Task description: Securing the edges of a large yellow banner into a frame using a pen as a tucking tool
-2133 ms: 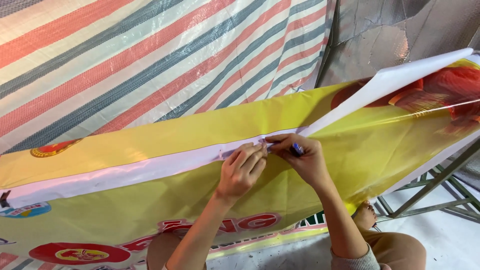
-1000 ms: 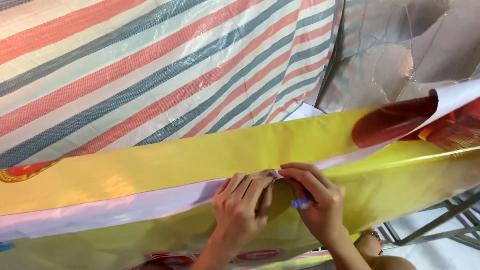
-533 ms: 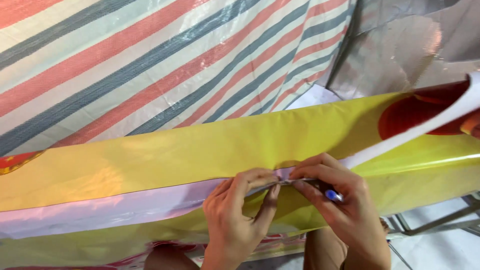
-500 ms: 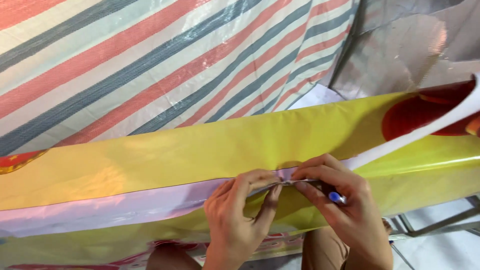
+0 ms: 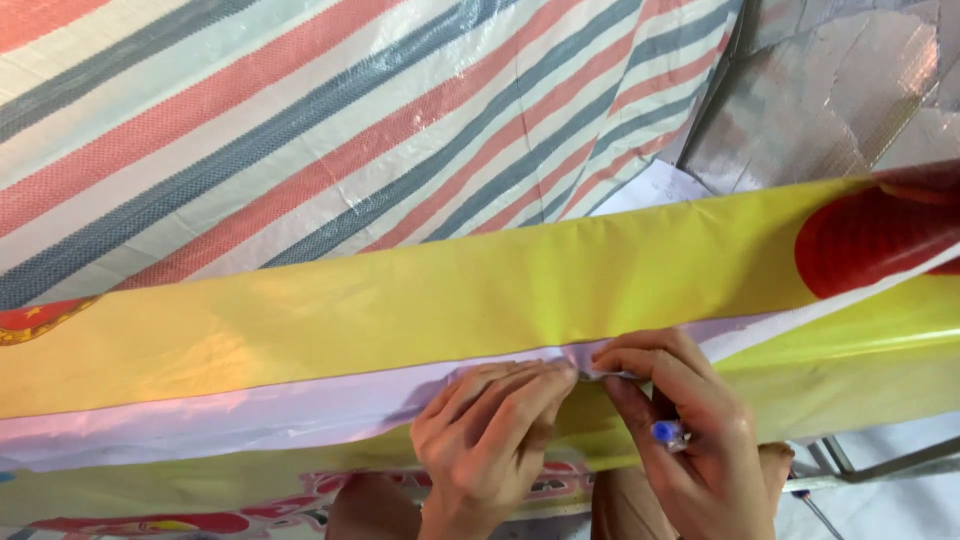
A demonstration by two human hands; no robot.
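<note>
Both hands have slid lower along the yellow banner (image 5: 420, 300). Striped tarp (image 5: 300, 130) hangs behind, silver foil sheet (image 5: 850, 80) upper right, metal frame (image 5: 860, 465) below. My left hand (image 5: 485, 450) and right hand (image 5: 690, 440) pinch the pale strip (image 5: 250, 415), which runs left to right, rising rightward. Right fingers also clamp a blue-capped pen (image 5: 667, 433).

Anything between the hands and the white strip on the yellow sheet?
No. The left hand and right hand both pinch the white strip directly at the fold in the yellow sheet. Nothing visible sits between.
</note>
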